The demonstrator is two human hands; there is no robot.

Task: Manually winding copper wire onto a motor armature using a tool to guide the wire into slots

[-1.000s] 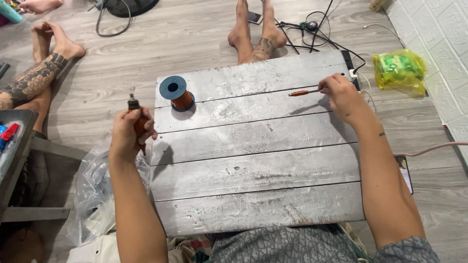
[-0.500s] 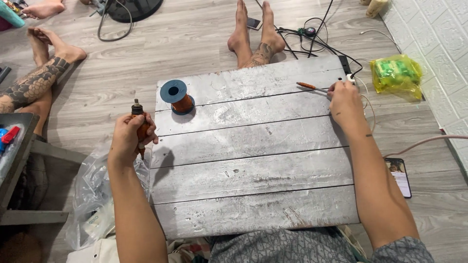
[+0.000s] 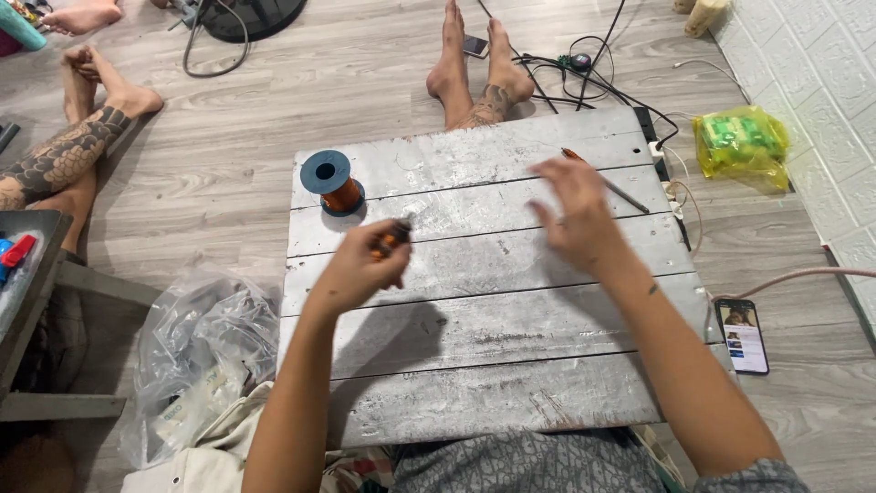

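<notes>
Holding a small dark and orange part (image 3: pixel 395 236) pinched in its grip, the left hand (image 3: pixel 360 265) hovers above the grey plank tabletop (image 3: pixel 493 365). The part is blurred, so what it is cannot be told. Just beyond that grip and slightly left, a spool of copper wire (image 3: pixel 334 184) with a blue flange stands upright on the tabletop, untouched. The right hand (image 3: pixel 573 215) hangs open to the right, fingers spread and gripping nothing. Just past its fingertips lies a thin orange-handled tool (image 3: pixel 607 183), apart from the hand. No wire appears drawn from the spool toward either hand, so the work looks barely begun: the part is in hand, the tool and spool lie unused.
</notes>
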